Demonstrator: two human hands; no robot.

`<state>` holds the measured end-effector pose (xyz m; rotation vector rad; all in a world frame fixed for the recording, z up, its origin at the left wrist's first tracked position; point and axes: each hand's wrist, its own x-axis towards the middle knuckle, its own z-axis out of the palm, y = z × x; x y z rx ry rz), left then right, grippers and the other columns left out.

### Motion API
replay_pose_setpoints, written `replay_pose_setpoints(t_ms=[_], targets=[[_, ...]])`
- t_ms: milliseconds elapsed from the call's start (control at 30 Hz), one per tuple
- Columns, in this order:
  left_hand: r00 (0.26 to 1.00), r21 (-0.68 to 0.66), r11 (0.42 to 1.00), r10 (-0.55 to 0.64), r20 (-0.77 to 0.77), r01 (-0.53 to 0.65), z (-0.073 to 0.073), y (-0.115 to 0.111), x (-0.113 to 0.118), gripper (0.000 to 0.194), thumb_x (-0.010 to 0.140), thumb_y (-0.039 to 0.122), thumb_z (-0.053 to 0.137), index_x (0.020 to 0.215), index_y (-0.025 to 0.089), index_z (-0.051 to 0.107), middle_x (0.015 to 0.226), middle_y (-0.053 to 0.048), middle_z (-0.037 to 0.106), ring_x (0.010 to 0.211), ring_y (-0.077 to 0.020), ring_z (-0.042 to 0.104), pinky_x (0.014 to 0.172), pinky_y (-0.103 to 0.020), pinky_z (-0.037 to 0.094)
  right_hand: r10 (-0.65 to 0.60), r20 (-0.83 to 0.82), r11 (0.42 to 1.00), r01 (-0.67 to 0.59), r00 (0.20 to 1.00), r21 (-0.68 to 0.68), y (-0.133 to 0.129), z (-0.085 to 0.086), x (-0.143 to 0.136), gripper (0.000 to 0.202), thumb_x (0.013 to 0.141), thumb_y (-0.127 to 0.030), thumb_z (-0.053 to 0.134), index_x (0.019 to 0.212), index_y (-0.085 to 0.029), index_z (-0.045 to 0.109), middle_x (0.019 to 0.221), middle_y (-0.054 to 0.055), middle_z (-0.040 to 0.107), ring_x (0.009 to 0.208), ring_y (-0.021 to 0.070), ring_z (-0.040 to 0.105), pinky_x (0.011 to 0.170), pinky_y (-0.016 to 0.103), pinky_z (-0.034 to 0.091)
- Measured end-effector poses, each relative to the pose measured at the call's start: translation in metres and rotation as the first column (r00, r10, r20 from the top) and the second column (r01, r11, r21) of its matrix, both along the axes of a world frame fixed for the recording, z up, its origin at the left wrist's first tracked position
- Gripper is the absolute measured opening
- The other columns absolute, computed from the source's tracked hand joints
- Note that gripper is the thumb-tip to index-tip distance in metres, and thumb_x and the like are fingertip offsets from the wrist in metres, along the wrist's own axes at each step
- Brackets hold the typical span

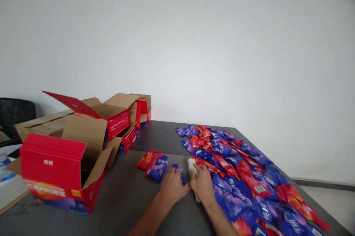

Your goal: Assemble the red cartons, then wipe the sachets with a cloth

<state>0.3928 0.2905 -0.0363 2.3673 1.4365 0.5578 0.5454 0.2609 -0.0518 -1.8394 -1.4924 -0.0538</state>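
Observation:
My left hand [174, 185] is closed over a blue pouch [181, 177] on the dark table, its fingers curled at the pouch's top. Beside it, my right hand [202, 184] bends its fingers over a pale greenish-white pouch [192, 164] that lies upright along the table, partly hidden under the palm. The two thumbs nearly meet. Just left of my left hand lie a blue pouch [158, 167] and red pouches [146, 160], overlapping. A large heap of blue and red pouches [233, 199] spreads to the right of my right hand.
An open red box [52, 169] stands at the front left. Behind it are more open red boxes [119, 122] and a brown carton [41, 125]. The dark table [124, 191] runs back to a white wall. A black chair [18, 112] is at the far left.

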Motion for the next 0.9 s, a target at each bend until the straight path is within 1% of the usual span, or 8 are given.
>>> replay_pose_setpoints(t_ms=[100,233,400,467,567,700,800,900], targets=[[0.997,0.044,0.998,0.038,-0.072,-0.035,-0.004,-0.005,-0.002,0.065,0.072,0.057,0.062,0.12,0.013,0.064,0.124,-0.022,0.06,0.122,-0.0402,0.047,0.104,-0.049,0.03,0.024,-0.015,1.0,-0.024,1.0,-0.015,0.0,-0.002,-0.004,0.037,0.088,-0.028,0.046,0.114,-0.016,0.071,0.106,0.014,0.066,0.101,0.0275,0.063,0.094,0.039,0.05],[0.995,-0.03,0.998,0.045,-0.09,-0.047,-0.003,-0.001,-0.006,0.043,0.076,0.031,0.058,0.115,0.013,0.063,0.118,-0.018,0.064,0.116,-0.0331,0.053,0.104,-0.041,0.033,0.051,-0.04,0.999,-0.051,0.998,-0.009,-0.001,-0.001,-0.01,0.037,0.088,-0.029,0.047,0.114,-0.016,0.071,0.107,0.014,0.067,0.103,0.0275,0.063,0.094,0.04,0.05],[0.965,-0.188,0.981,0.1,0.242,-0.054,-0.003,0.023,-0.018,0.036,0.081,0.008,0.042,0.109,0.013,0.063,0.106,-0.015,0.07,0.104,-0.0232,0.062,0.091,-0.03,0.041,0.125,-0.078,0.992,-0.122,0.989,0.04,-0.003,0.003,-0.014,0.034,0.09,-0.029,0.049,0.114,-0.017,0.071,0.112,0.013,0.066,0.107,0.026,0.062,0.098,0.039,0.048],[0.878,-0.273,0.962,0.122,0.464,0.01,-0.007,0.031,-0.021,0.036,0.078,0.006,0.042,0.105,0.015,0.064,0.105,-0.011,0.071,0.102,-0.0212,0.063,0.088,-0.028,0.043,0.161,-0.081,0.985,-0.155,0.984,0.078,-0.005,0.004,-0.017,0.034,0.091,-0.03,0.05,0.116,-0.018,0.07,0.116,0.013,0.065,0.111,0.0259,0.06,0.101,0.04,0.047],[0.607,-0.435,0.88,0.241,0.757,0.193,-0.01,0.033,-0.02,0.044,0.072,0.007,0.046,0.113,0.015,0.061,0.104,-0.009,0.071,0.092,-0.0196,0.065,0.076,-0.027,0.047,0.212,-0.087,0.972,-0.201,0.973,0.124,-0.009,0.008,-0.025,0.034,0.092,-0.032,0.051,0.119,-0.02,0.068,0.119,0.012,0.063,0.113,0.025,0.059,0.102,0.04,0.047],[0.299,-0.478,0.777,0.38,0.875,0.409,-0.005,0.025,-0.015,0.061,0.064,0.011,0.058,0.124,0.018,0.056,0.106,-0.009,0.071,0.087,-0.019,0.066,0.069,-0.025,0.046,0.311,-0.095,0.946,-0.299,0.945,0.126,-0.017,0.019,-0.037,0.034,0.093,-0.029,0.049,0.123,-0.024,0.066,0.122,0.01,0.061,0.115,0.0235,0.058,0.103,0.038,0.047],[0.198,-0.437,0.748,0.392,0.898,0.5,0.0,0.023,-0.015,0.068,0.059,0.009,0.061,0.127,0.018,0.055,0.104,-0.009,0.071,0.086,-0.0183,0.065,0.069,-0.024,0.044,0.377,-0.075,0.922,-0.366,0.923,0.127,-0.023,0.026,-0.044,0.035,0.092,-0.025,0.05,0.124,-0.027,0.065,0.121,0.009,0.061,0.114,0.0231,0.058,0.102,0.037,0.047],[0.17,-0.37,0.721,0.337,0.926,0.586,0.003,0.023,-0.018,0.082,0.052,0.002,0.056,0.132,0.019,0.052,0.104,-0.007,0.071,0.084,-0.0165,0.063,0.064,-0.021,0.041,0.406,-0.059,0.912,-0.399,0.912,0.098,-0.026,0.029,-0.047,0.035,0.091,-0.023,0.052,0.123,-0.03,0.066,0.121,0.007,0.061,0.113,0.0227,0.058,0.101,0.036,0.048]])
